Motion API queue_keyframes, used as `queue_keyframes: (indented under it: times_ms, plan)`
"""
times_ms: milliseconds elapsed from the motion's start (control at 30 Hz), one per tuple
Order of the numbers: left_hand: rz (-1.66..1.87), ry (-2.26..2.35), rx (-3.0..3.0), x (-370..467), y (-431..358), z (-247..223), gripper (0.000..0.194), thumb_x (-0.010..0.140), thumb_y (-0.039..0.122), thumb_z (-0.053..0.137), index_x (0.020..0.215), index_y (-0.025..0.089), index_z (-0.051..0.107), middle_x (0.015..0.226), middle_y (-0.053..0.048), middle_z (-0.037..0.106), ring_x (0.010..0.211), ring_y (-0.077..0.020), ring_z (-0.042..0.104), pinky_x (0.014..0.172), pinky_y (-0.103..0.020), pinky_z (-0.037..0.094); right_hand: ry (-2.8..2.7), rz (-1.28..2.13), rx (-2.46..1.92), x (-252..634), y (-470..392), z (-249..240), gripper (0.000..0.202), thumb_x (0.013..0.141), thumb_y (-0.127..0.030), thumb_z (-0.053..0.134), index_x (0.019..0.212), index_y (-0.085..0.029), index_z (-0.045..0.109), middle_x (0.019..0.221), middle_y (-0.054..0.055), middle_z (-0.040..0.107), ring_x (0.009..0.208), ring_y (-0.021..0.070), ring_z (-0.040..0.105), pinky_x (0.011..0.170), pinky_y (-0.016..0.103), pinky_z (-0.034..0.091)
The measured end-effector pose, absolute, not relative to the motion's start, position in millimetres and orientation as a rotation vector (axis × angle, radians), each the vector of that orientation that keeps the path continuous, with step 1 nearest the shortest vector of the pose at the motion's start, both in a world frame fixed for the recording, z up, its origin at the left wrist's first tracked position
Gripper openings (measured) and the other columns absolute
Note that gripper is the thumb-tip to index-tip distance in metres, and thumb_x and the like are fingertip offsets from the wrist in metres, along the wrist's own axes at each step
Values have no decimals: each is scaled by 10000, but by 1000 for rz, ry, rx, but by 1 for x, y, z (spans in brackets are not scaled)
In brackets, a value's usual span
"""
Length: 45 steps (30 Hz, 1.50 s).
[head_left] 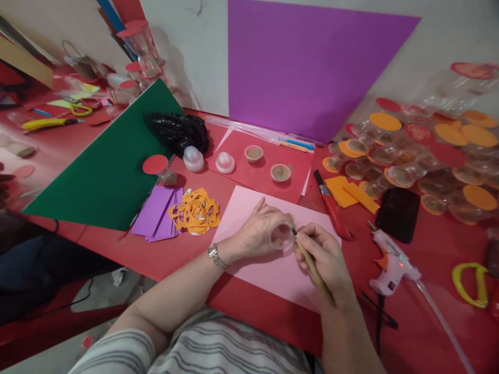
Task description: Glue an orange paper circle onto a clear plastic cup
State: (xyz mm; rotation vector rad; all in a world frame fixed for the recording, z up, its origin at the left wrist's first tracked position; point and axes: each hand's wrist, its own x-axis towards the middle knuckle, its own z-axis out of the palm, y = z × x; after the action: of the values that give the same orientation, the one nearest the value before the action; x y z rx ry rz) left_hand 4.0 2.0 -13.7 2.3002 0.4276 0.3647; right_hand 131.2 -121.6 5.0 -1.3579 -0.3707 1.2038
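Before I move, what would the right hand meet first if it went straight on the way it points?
Likely the clear plastic cup in the left hand: the wooden-handled tool in the right hand has its tip by the rim, though depth leaves contact unclear.

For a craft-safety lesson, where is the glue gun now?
In the head view, the glue gun lies on the red table, right of the right hand, below the black slab.

The clear cup partly hides the left grip. The bottom edge crops the glue stick. Print on the patterned disc is too blurred to read.
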Motion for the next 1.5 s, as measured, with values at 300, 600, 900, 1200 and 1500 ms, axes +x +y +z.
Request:
queue_keyframes:
  times_ms: [300,600,900,1200,1500]
  plan:
    - [406,485,2292,3,5,-7,259,774,222,735,1003,224,613,1016,-12,708,1052,-220,636,1256,-553,132,-375,1201,-1374,132,-121,5,450,647,-511,845,715,-211,516,436,-60,540,339,58,405,324,145,287]
    - [364,422,2332,3,2,-10,283,789,247,719,1048,236,605,1034,-13,708,1105,-228,624,1257,-558,149,-369,1226,-1362,132,-122,5,447,654,-506,837,709,-218,501,428,-64,523,331,60,402,312,140,270]
    - [344,428,2310,2,2,-2,312,753,226,749,1022,231,591,1094,-24,699,1116,-230,629,1273,-571,114,-382,1077,-1303,133,-124,6,366,717,-471,823,808,-218,575,501,-76,522,369,53,410,327,132,298]
    - [402,437,2258,2,-1,-1,329,763,241,729,1032,214,542,1139,-57,679,1093,-239,663,1272,-605,106,-431,949,-1386,129,-120,-4,335,792,-513,764,852,-214,625,698,-21,614,504,71,508,427,168,412]
    - [358,398,2262,3,-4,-8,416,759,295,765,1087,216,521,1163,-55,669,1118,-246,666,1281,-582,120,-454,940,-1487,123,-119,-10,417,716,-521,832,718,-219,544,485,-94,436,384,42,346,358,156,273]
